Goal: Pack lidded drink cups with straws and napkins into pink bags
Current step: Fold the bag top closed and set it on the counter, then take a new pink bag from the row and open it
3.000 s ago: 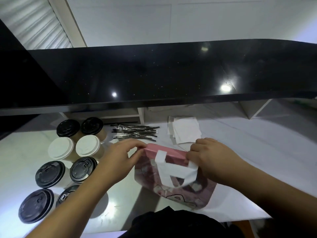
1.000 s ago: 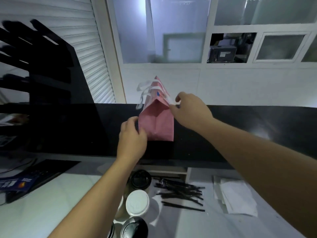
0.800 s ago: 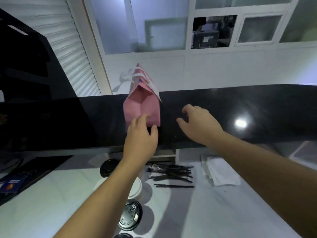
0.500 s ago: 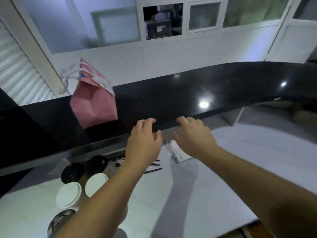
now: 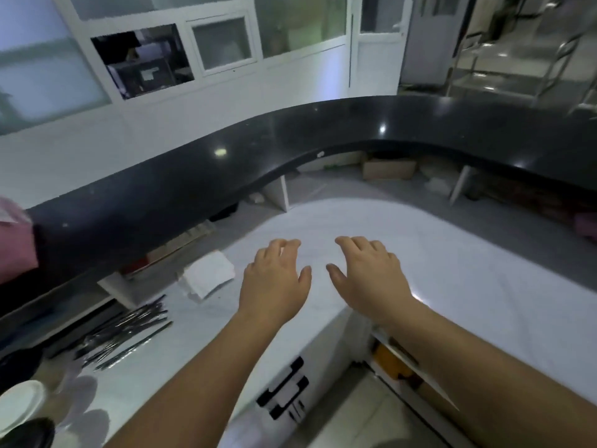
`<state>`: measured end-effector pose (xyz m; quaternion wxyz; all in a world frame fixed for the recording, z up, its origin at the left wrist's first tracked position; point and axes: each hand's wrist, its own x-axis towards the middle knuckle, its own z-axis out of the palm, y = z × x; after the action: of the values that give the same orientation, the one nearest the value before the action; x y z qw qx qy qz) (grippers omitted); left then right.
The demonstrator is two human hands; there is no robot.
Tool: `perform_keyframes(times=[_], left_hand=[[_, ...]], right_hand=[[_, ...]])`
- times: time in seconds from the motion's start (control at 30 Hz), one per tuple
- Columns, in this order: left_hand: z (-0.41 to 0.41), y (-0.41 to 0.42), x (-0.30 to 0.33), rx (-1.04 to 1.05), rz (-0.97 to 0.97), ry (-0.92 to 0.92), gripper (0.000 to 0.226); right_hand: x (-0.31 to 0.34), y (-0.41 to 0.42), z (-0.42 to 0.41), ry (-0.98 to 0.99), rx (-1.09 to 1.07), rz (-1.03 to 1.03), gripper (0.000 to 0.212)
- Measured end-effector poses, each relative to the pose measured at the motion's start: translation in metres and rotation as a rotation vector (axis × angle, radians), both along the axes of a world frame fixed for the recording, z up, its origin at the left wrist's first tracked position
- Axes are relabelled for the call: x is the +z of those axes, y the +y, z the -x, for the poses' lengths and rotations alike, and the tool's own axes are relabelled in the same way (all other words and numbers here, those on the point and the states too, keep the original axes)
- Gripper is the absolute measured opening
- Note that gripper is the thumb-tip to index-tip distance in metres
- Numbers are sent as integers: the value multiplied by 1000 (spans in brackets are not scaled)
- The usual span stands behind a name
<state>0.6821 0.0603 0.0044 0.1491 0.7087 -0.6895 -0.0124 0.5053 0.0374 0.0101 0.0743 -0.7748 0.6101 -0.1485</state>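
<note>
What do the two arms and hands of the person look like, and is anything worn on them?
Both the left hand and the right hand are bare: no gloves, rings, watch or bracelet can be seen. Both forearms are uncovered too, with no sleeve visible up to the picture's edge. No markings show on them.

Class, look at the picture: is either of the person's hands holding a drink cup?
No: the left hand and right hand hover empty over the white counter.
</note>
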Motion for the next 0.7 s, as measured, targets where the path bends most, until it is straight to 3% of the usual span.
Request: perform_keyframes(times=[0.27,0.7], left_hand=[[189,2,-12,-289,-33,-6,55],[446,-45,-19,-829,-69,9,57]], right_hand=[[-16,52,187,2,-302,-42,56],[-4,115,413,49,-895,-52,54]])
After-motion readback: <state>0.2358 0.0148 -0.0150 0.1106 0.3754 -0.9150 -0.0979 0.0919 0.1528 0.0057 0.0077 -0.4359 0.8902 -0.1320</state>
